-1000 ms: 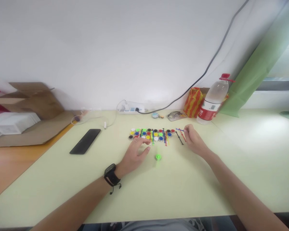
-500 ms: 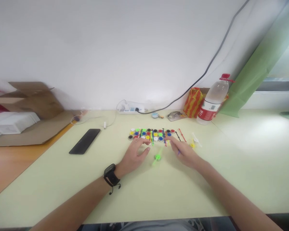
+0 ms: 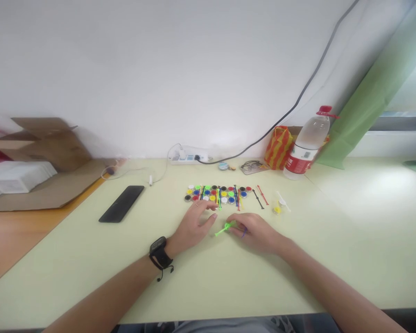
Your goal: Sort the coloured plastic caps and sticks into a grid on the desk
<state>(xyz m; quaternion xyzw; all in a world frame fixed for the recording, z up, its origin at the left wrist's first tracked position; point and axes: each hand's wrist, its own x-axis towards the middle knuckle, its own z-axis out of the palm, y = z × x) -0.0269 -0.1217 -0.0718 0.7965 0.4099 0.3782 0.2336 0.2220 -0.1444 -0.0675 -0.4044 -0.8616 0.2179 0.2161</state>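
Observation:
In the head view, my right hand [image 3: 254, 231] pinches a bright green spinner [image 3: 227, 226], a long arrow on a small round base, just above or on the table. A thin blue piece [image 3: 244, 232] shows among that hand's fingers; its full shape is hidden. My left hand [image 3: 197, 219] hovers to the left, thumb and fingers apart, holding nothing. Beyond the hands lie rows of coloured round bases [image 3: 224, 194], with several thin arrows [image 3: 238, 200] laid across them. A black arrow [image 3: 258, 199] and a red arrow [image 3: 262, 194] lie to the right.
Farther right are a yellow spinner [image 3: 277, 210] and a white spinner [image 3: 283, 202]. A black phone [image 3: 122, 204] lies left. Along the wall stand a power strip [image 3: 189, 157], a striped bag [image 3: 278, 148] and a large bottle [image 3: 307, 147]. A cardboard box [image 3: 55, 152] sits far left.
My right hand has moved down and left from beside the rows and taken hold of the green spinner. Its arrow, blurred before, now looks sharp. My left hand has barely moved.

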